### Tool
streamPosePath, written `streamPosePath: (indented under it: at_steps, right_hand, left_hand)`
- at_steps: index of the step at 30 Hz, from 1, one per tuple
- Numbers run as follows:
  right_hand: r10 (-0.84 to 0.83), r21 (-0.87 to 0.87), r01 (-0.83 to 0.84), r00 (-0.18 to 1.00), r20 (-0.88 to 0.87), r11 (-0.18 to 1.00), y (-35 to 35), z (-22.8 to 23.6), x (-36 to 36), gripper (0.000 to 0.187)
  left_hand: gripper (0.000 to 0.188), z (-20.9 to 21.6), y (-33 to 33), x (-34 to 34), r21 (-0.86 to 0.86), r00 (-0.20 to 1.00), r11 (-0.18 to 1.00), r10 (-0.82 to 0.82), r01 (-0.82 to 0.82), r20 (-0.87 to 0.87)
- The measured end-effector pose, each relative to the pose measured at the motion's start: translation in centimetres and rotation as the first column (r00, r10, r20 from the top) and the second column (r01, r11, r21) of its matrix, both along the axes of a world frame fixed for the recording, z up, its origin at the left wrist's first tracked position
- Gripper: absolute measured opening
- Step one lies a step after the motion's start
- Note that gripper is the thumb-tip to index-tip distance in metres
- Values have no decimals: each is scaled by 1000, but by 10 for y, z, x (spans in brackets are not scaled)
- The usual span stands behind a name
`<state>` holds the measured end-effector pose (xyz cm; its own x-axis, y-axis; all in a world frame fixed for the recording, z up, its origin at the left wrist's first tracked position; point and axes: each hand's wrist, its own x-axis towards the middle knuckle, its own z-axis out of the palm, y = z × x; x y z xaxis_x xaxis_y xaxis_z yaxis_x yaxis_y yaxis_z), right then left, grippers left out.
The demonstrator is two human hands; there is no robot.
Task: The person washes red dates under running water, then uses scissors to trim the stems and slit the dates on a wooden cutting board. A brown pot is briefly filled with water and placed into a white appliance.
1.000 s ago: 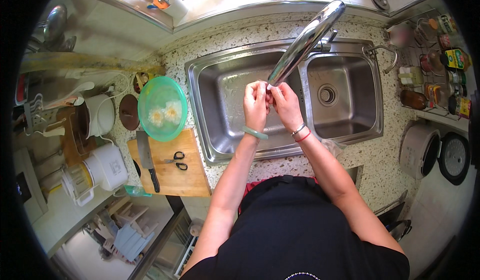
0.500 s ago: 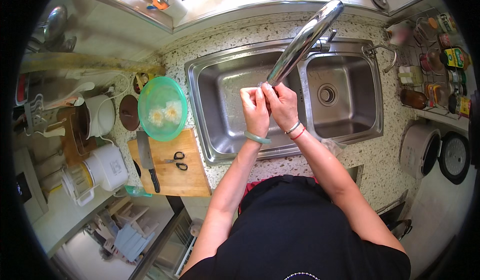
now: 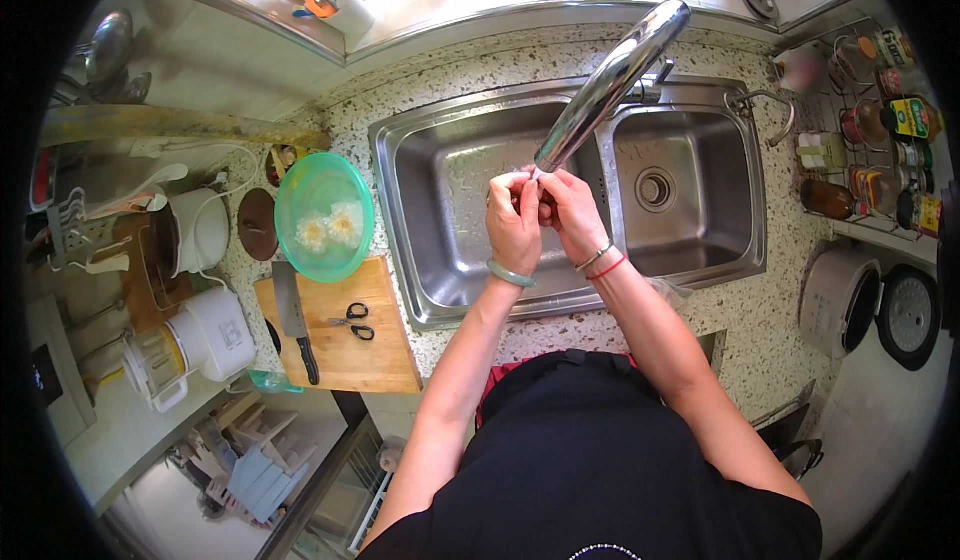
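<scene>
Both my hands meet under the spout of the chrome faucet (image 3: 612, 85), above the left basin of the steel sink (image 3: 455, 195). My left hand (image 3: 514, 222) is closed, its thumb and fingers pressed together, a pale green bangle on the wrist. Against it is my right hand (image 3: 573, 216), also closed in a pinch, with a silver bracelet and a red string at the wrist. Whatever lies between the fingertips is too small and covered to name. To the left stands a green plastic bowl (image 3: 325, 173) holding two pale, whitish frilly pieces.
A wooden cutting board (image 3: 385, 360) left of the sink bears a cleaver (image 3: 291, 305) and black-handled scissors (image 3: 355, 322). The right basin (image 3: 690, 160) has a drain. Along the right wall hangs a rack of jars (image 3: 868, 185), above an open rice cooker (image 3: 843, 302).
My hands have shifted slightly; the right hand has turned and its fingers are more curled against the left. The bowl, board and tools stay where they were.
</scene>
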<state>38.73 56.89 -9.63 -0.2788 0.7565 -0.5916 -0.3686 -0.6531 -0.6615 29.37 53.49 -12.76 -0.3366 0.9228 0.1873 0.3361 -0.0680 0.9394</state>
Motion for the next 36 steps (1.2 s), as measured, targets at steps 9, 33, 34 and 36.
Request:
streamPosePath:
  at_steps: [9,33,34,36]
  right_hand:
    - [-80,397,-12,974,214,918,-10,-7,-6,18]
    - [-147,638,-188,889,434,747,-14,-2,2,12]
    - [-150,639,-201,880,451,742,-13,1,2,12]
    - [-175,685,-195,885,431,702,-13,2,-1,12]
  left_hand:
    - [17,12,5,6,-149,772,989,98,-5,629]
    - [18,7,8,4,-200,716,978,103,53,691]
    - [19,12,11,5,-204,703,978,122,34,701]
    - [25,18,14,4,-239,668,971,159,30,727]
